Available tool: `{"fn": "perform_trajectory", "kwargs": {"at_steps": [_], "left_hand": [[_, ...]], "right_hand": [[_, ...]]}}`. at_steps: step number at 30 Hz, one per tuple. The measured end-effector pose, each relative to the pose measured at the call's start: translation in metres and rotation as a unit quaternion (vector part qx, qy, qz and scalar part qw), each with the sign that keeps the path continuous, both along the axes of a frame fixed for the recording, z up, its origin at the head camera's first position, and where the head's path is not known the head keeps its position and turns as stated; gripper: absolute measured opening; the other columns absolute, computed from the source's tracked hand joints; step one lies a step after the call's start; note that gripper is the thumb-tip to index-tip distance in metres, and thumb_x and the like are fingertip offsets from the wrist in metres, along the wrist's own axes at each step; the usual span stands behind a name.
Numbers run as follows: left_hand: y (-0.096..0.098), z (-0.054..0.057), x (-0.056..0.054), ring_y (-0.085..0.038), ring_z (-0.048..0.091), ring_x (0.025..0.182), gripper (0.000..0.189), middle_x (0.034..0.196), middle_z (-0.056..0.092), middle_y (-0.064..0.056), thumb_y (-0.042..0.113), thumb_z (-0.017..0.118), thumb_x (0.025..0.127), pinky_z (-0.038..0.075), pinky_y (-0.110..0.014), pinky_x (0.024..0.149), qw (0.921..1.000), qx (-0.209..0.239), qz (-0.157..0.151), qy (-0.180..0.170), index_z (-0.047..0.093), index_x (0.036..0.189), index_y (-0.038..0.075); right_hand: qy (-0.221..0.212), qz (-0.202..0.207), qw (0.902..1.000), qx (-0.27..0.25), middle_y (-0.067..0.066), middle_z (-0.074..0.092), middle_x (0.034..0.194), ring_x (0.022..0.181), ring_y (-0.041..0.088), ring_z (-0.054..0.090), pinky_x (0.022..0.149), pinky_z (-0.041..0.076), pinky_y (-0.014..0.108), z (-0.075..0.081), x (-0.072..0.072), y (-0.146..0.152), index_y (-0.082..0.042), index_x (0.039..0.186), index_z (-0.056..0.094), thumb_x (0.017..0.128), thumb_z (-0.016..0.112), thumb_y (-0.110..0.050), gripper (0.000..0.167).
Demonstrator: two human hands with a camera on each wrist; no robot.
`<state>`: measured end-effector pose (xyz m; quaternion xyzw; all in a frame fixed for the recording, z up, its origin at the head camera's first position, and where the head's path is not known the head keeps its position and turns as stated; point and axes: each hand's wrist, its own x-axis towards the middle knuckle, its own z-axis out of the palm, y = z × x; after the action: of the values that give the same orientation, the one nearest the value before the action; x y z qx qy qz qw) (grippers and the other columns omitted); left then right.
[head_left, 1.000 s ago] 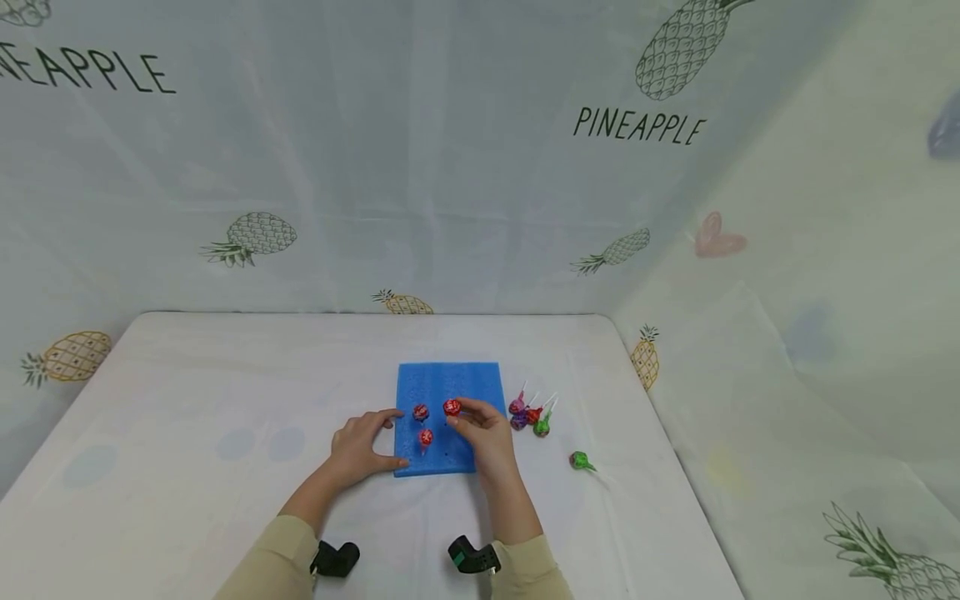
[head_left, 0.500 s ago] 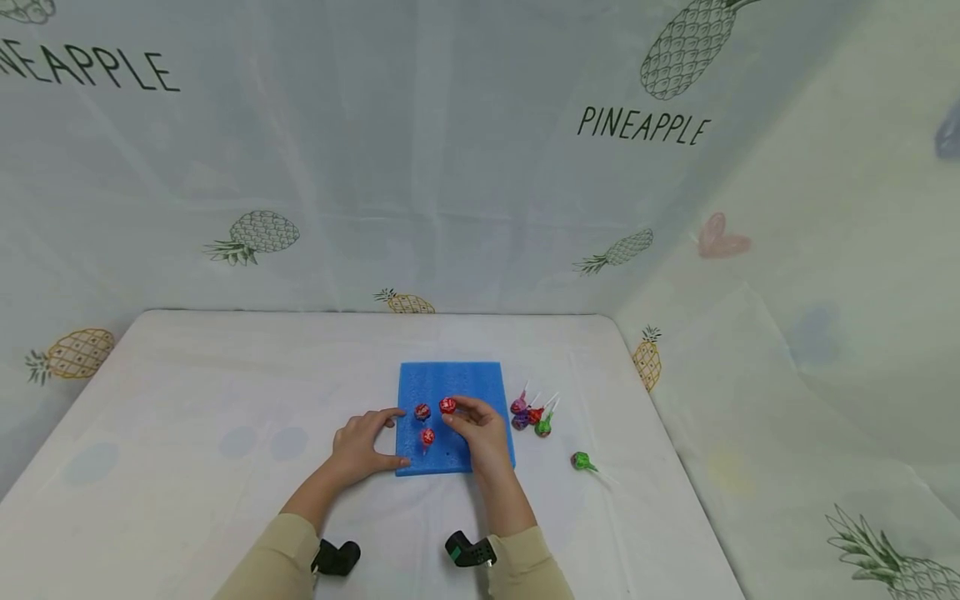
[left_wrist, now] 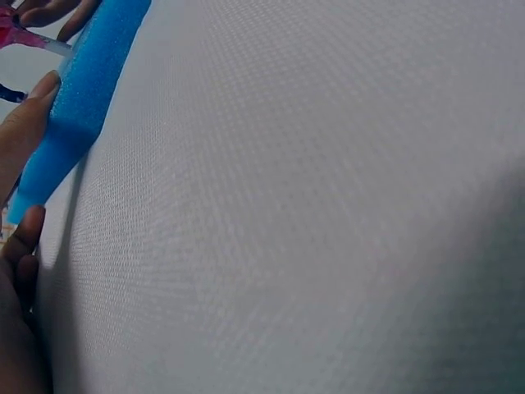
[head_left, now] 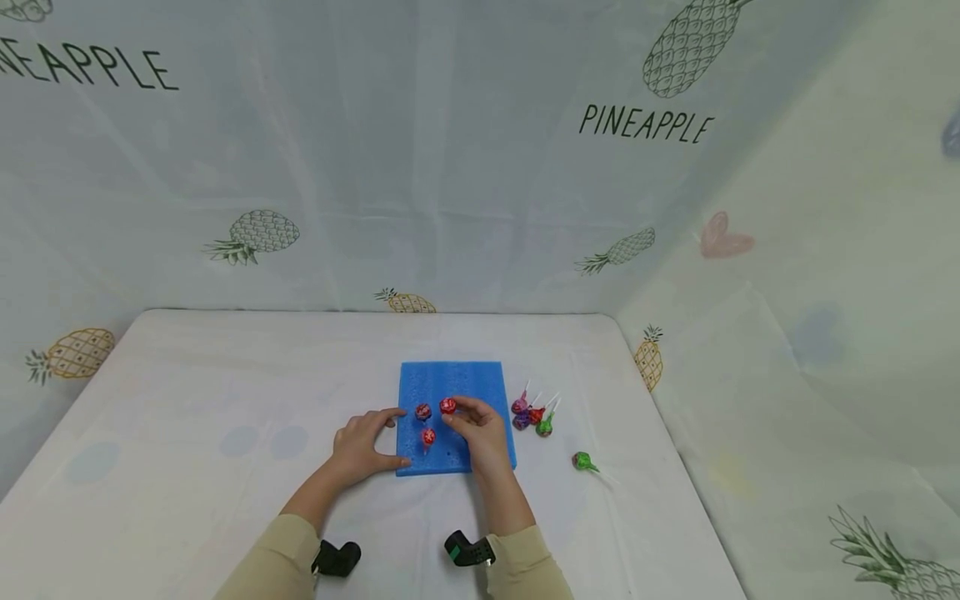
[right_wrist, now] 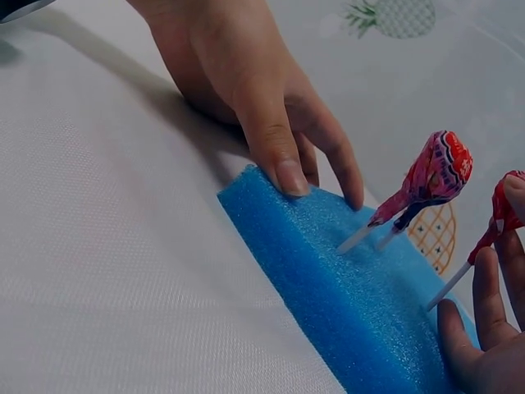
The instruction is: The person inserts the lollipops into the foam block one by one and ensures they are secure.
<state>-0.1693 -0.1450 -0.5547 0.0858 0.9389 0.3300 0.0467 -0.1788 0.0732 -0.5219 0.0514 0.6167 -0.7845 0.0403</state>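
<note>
A blue foam block (head_left: 450, 375) lies on the table with two lollipops, a dark red one (head_left: 423, 412) and a red-and-pink one (head_left: 428, 437), standing in it by their sticks. My left hand (head_left: 360, 446) rests at the block's left side, its thumb and forefinger spread and touching the foam. With my right hand (head_left: 487, 437) I pinch a red lollipop (head_left: 447, 405) by its wrapped head. In the right wrist view, that lollipop's white stick reaches down to the foam (right_wrist: 328, 279), slightly tilted; whether its tip is sunk in is hard to tell.
Right of the block lies a cluster of several lollipops, among them a pink one (head_left: 520, 404), a purple one (head_left: 522, 421) and a green one (head_left: 544, 427). Another green lollipop (head_left: 581, 461) lies apart on the white table (head_left: 225, 383). A pineapple-print curtain (head_left: 480, 167) hangs behind.
My right hand, with the red lollipop, has shifted slightly left and then stayed nearly still. The left hand keeps its place at the foam block.
</note>
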Motion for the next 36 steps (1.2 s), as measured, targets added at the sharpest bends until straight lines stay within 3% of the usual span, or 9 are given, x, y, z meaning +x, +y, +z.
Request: {"fn": "perform_trajectory", "kwargs": {"at_steps": [24, 36], "left_hand": [[0.0, 0.0004, 0.0014, -0.03, 0.046, 0.114, 0.083, 0.119, 0.058, -0.002, 0.054, 0.084, 0.068, 0.035, -0.049, 0.085, 1.0, -0.001, 0.003, -0.004, 0.051, 0.138, 0.023], [0.0004, -0.0002, 0.0013, -0.031, 0.045, 0.114, 0.083, 0.119, 0.058, -0.002, 0.053, 0.084, 0.068, 0.034, -0.051, 0.086, 1.0, 0.006, 0.004, -0.006, 0.052, 0.137, 0.022]], "right_hand": [[-0.015, -0.001, 0.9999, -0.004, 0.008, 0.069, 0.104, 0.084, 0.014, 0.064, 0.079, 0.052, 0.026, -0.0026, -0.0023, 0.0, 0.005, 0.116, 0.066, 0.083, 0.073, 0.005, 0.033], [0.009, -0.008, 0.9999, 0.005, 0.01, 0.069, 0.104, 0.083, 0.016, 0.063, 0.078, 0.053, 0.027, -0.0059, -0.0016, -0.0007, 0.003, 0.112, 0.068, 0.083, 0.073, 0.004, 0.03]]}}
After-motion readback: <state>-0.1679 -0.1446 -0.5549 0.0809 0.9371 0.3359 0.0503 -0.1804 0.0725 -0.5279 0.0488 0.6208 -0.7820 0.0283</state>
